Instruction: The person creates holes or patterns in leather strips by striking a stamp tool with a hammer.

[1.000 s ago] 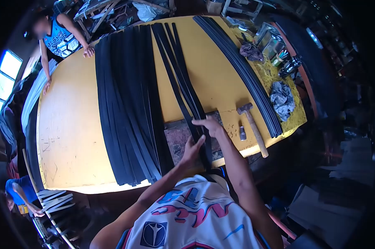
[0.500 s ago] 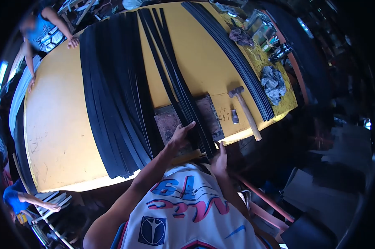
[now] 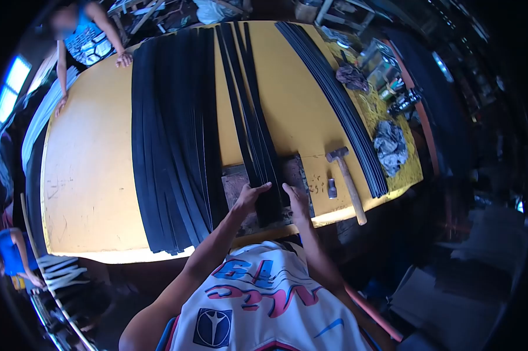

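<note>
A small bundle of long black strips [image 3: 266, 158] runs down the table, its near end lying over a dark flat plate [image 3: 299, 169]. My left hand [image 3: 252, 196] is at the bundle's left edge, thumb stretched over the strips and fingers curled down beside them. Opposite it, my right hand [image 3: 297, 202] closes on the right edge with its thumb up. The bundle's near ends sit between both hands, partly hidden by them. Right of the plate lie a hammer [image 3: 349, 186] with a wooden handle and a short metal punch-like piece [image 3: 332, 188].
A wide layer of black strips [image 3: 170, 134] covers the yellow table [image 3: 88, 169] to the left. Another stack of strips [image 3: 340, 105] lies at the right, beside crumpled dark plastic [image 3: 390, 146]. One person [image 3: 91, 38] leans on the far left edge; another [image 3: 18, 254] is lower left.
My right hand has moved up and left from the table's front edge to the bundle's side. The strips' near ends are now drawn closer together. The view has shifted slightly.
</note>
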Available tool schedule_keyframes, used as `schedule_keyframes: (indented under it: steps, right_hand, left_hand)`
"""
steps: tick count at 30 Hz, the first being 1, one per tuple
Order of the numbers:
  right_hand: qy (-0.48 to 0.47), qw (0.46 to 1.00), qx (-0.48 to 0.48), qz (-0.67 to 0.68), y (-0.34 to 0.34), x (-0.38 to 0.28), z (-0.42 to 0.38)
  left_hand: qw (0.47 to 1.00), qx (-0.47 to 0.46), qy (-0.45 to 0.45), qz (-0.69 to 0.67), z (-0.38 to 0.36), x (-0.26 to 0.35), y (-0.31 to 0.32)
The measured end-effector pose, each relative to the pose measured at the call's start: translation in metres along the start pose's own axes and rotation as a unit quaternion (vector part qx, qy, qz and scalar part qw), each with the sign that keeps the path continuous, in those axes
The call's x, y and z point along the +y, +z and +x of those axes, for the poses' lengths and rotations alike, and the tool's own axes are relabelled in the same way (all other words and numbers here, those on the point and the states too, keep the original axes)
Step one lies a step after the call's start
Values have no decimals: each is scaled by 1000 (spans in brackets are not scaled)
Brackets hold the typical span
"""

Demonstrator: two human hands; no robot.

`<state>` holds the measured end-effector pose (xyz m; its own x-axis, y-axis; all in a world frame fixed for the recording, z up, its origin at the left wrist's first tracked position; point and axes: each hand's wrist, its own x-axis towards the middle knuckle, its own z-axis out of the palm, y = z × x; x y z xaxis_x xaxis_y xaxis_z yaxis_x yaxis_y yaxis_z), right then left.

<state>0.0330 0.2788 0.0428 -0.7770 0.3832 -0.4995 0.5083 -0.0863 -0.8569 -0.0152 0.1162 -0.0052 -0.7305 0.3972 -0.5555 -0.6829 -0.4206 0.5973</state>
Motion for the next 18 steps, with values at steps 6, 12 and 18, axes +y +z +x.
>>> schedule_keyframes:
  steps: [6, 12, 18]
  right_hand:
    - [-139, 971, -39, -190, 38, -24, 113]
    - [-142, 941, -136, -277, 51, -50, 149]
    - [-78, 975, -194, -70, 45, -34, 153]
  left_hand:
    - [998, -38, -1, 49, 4, 27, 8]
    - [997, 75, 4, 8, 3, 30, 25]
    - [995, 99, 28, -1, 33, 23, 8]
